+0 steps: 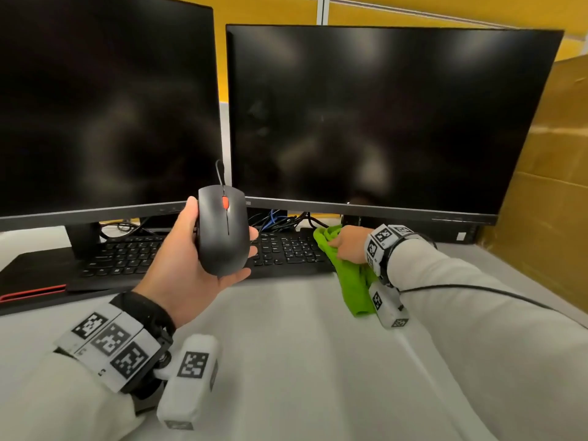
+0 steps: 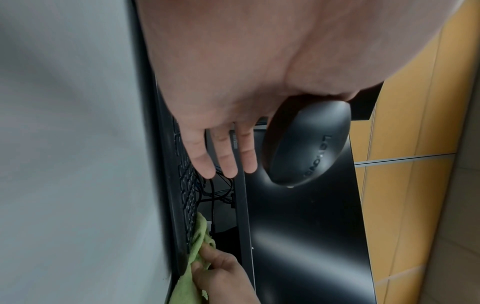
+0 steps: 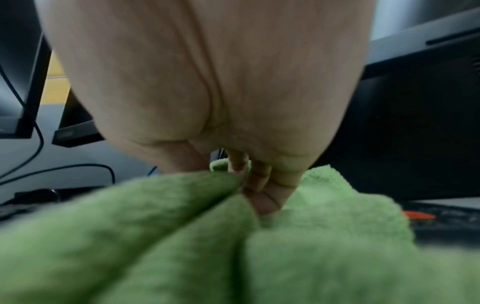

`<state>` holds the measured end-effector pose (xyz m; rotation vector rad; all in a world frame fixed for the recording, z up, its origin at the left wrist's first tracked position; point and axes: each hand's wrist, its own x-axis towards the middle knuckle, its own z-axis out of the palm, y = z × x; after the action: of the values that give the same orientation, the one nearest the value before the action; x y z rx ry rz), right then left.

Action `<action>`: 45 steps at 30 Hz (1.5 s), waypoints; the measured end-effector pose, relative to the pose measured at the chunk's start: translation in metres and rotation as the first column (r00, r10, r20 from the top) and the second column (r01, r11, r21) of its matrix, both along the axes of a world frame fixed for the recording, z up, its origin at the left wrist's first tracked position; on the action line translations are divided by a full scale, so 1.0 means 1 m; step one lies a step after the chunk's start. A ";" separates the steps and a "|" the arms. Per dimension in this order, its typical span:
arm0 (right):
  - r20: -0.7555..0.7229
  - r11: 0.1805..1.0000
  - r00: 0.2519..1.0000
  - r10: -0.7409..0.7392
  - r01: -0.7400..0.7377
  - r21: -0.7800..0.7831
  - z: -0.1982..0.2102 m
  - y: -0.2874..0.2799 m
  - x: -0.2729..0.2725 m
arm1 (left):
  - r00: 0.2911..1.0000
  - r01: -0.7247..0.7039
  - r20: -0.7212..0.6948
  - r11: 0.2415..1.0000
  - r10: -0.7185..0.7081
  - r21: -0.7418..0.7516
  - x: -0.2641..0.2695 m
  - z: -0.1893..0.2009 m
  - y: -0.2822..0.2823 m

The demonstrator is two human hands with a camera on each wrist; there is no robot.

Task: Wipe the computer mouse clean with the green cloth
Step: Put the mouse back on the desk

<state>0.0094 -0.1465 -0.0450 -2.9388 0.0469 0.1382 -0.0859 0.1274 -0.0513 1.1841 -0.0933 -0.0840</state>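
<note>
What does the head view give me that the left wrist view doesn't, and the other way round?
Head view only: the orange scroll wheel, the mouse cable, both monitors, and the cardboard box on the right.

Left wrist view only: the brand lettering on the rear of the mouse.

Both: the left hand holding the mouse raised, the right hand gripping the green cloth beside the keyboard, and the cloth not yet on the mouse.
</note>
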 end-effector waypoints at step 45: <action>0.035 0.972 0.979 -0.202 0.205 -0.112 0.005 -0.032 -0.012 | 0.998 -0.041 -0.049 0.998 0.043 0.040 0.003 -0.001 0.001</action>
<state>-0.0030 -0.1789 -0.0398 -3.0258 0.3639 0.0715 -0.0829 0.1281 -0.0525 1.2219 -0.0236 -0.0787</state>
